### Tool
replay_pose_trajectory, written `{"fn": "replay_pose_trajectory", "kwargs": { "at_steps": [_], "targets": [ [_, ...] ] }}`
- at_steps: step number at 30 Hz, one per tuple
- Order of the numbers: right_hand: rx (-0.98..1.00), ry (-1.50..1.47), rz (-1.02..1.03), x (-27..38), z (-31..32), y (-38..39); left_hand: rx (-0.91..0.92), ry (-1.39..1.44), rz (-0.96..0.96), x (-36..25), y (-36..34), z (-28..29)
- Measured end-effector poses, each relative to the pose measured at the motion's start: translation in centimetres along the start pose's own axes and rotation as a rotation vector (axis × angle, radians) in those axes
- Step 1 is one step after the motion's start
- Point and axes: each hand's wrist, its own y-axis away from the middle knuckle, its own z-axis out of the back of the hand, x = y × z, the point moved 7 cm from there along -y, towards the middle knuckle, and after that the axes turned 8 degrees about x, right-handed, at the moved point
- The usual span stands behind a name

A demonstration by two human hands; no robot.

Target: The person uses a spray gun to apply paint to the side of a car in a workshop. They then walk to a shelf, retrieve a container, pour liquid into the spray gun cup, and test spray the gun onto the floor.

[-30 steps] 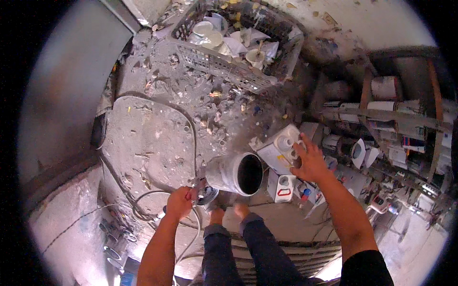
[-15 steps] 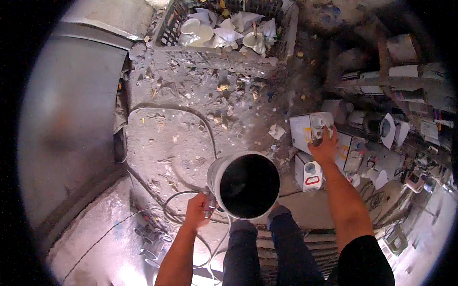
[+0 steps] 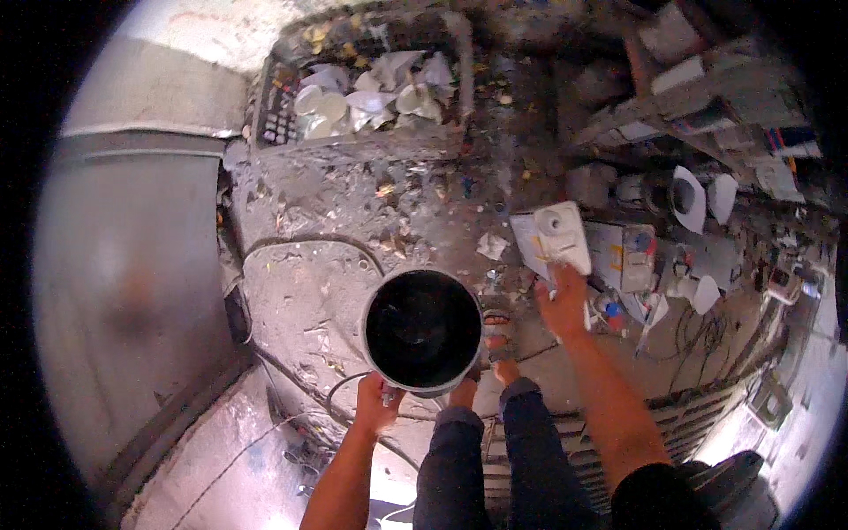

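Note:
My left hand (image 3: 378, 405) is closed around a metal fitting (image 3: 389, 397) at the side of a large open cylindrical container (image 3: 364, 334). The container has a pale rim and a dark inside, and its mouth faces up in front of my legs. My right hand (image 3: 563, 303) is closed on the near end of a white rectangular can (image 3: 523, 238). That can leans a little, and a round spout shows on its top. My palm and fingers hide its handle end. Beside it stands another white can (image 3: 609, 249).
A dirty plastic crate (image 3: 353, 152) of white cups and scraps stands at the far side. Hoses (image 3: 309, 240) loop over the littered floor. Shelves (image 3: 680, 115) and loose items line the right; a grey metal panel (image 3: 132, 265) stands left. My feet are behind the container.
The whole view has shifted. My right hand has moved from the top of the white can to its near end, and the can has turned and tilted. My left hand keeps its grip.

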Motion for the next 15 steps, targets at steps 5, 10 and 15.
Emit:
{"fn": "replay_pose_trajectory", "kwargs": {
  "at_steps": [5,10,15],
  "targets": [
    [0.735,-1.534,-0.568,5.9,-6.2,11.6,0.233,0.002,0.018,-4.1,-1.1,-3.6],
    [0.865,-2.3,-0.607,11.5,-3.8,16.7,0.346,-0.014,0.056,-5.9,0.0,-7.3],
    [1.177,-2.646,-0.217,11.0,-2.0,19.6,0.508,-0.122,0.0,-8.6,1.4,-11.9]
  ]
}}
